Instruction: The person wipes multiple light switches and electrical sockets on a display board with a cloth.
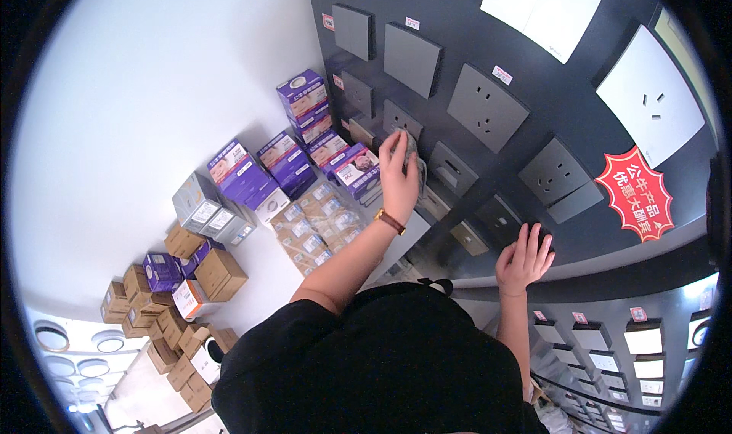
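Note:
My left hand, with a watch on a brown strap at the wrist, presses a grey cloth against a dark display panel. Part of the cloth is hidden under the fingers. Just above it is a grey wall socket, partly covered by hand and cloth. My right hand holds nothing; its fingers are spread and rest on the panel near its lower edge, beside a dark socket plate. A grey plate with a slot sits between the two hands.
Purple product boxes are stacked on a white surface to the left, near plastic-wrapped cartons. Several brown cardboard boxes pile up farther along. A red starburst sign bearing writing is on the panel at right, below a white socket.

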`<state>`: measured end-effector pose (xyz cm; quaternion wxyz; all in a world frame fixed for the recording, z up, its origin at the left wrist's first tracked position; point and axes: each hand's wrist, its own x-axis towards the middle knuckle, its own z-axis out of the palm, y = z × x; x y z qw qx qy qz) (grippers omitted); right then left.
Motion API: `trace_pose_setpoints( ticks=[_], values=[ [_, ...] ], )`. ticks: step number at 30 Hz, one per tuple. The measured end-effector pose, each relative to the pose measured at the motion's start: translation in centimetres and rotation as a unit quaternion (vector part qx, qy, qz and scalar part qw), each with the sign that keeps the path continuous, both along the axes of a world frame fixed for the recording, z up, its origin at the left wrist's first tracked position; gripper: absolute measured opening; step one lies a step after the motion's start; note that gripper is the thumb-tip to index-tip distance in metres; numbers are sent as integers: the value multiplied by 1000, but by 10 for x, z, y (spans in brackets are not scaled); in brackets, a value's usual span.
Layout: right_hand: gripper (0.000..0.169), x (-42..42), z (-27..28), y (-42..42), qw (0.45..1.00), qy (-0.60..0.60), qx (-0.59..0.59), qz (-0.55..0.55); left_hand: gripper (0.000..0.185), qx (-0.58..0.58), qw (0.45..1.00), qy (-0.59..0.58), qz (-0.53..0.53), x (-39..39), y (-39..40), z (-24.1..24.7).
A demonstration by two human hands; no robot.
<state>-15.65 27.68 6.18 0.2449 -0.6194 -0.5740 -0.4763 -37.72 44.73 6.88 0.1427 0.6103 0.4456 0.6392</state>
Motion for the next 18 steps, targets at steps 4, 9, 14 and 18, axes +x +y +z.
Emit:
trace_pose_setpoints(
  ticks=[4,9,14,18],
  values=[
    [42,-1,0,-2,1000,3,-3,-2,41,-9,1000,5,-4,-9,6,-5],
    [43,-2,2,-2,1000,4,0,-2,39,-41,999,-14,25,-15,25,-12],
    [43,-2,1,-1,1000,7,-4,-5,39,-44,998,-23,-25,0,-5,-20],
    [43,1,-1,-2,1000,-4,-6,-8,40,-8,999,-13,-42,-2,-22,-10]
  ],
)
